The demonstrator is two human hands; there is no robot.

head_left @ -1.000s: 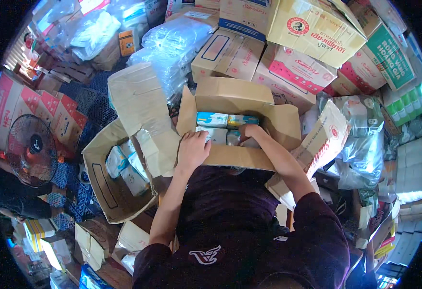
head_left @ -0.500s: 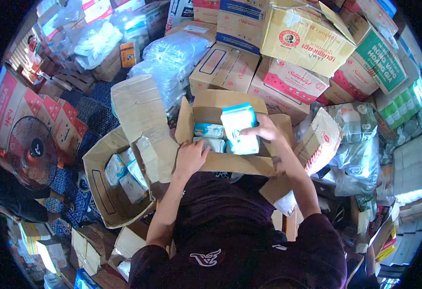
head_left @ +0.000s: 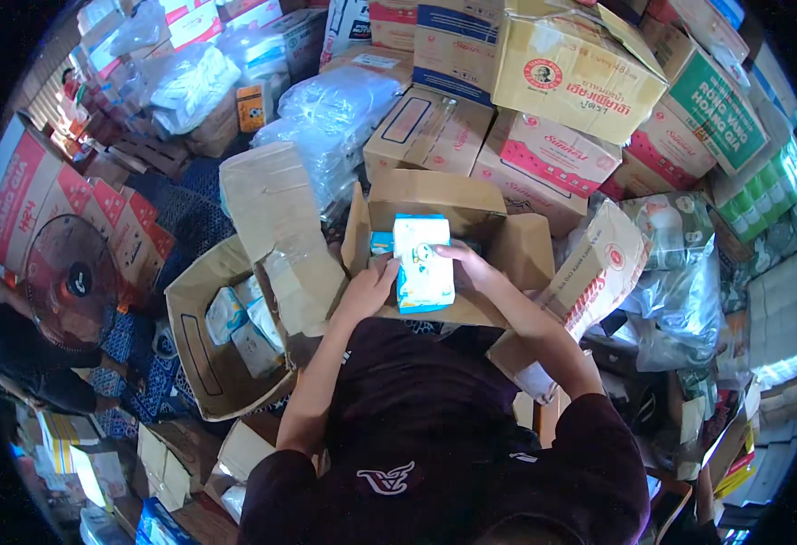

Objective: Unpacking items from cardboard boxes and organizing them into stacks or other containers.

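Over an open cardboard box (head_left: 526, 245) in front of me, a white-and-blue soft pack (head_left: 424, 272) stands tilted up between my hands. My right hand (head_left: 460, 263) grips its right side, thumb across the front. My left hand (head_left: 376, 283) has curled fingers at the pack's left edge. Behind it, another blue pack (head_left: 382, 241) shows inside the box; the rest of the contents are hidden. To the left, a second open box (head_left: 189, 336) holds several similar packs (head_left: 226, 313), with a large torn cardboard flap (head_left: 262, 200) standing beside it.
Stacked cartons (head_left: 426, 136) and clear plastic bundles (head_left: 326, 118) crowd the back. At left are red cartons (head_left: 17, 191), a standing fan (head_left: 69, 282) and another person (head_left: 26, 363) in dark clothing. A torn carton (head_left: 598, 263) and wrapped goods (head_left: 671, 300) lie at right.
My right hand has lifted the pack out of the box and brought it left and toward me. My left hand has moved from the box edge to the pack's left side.
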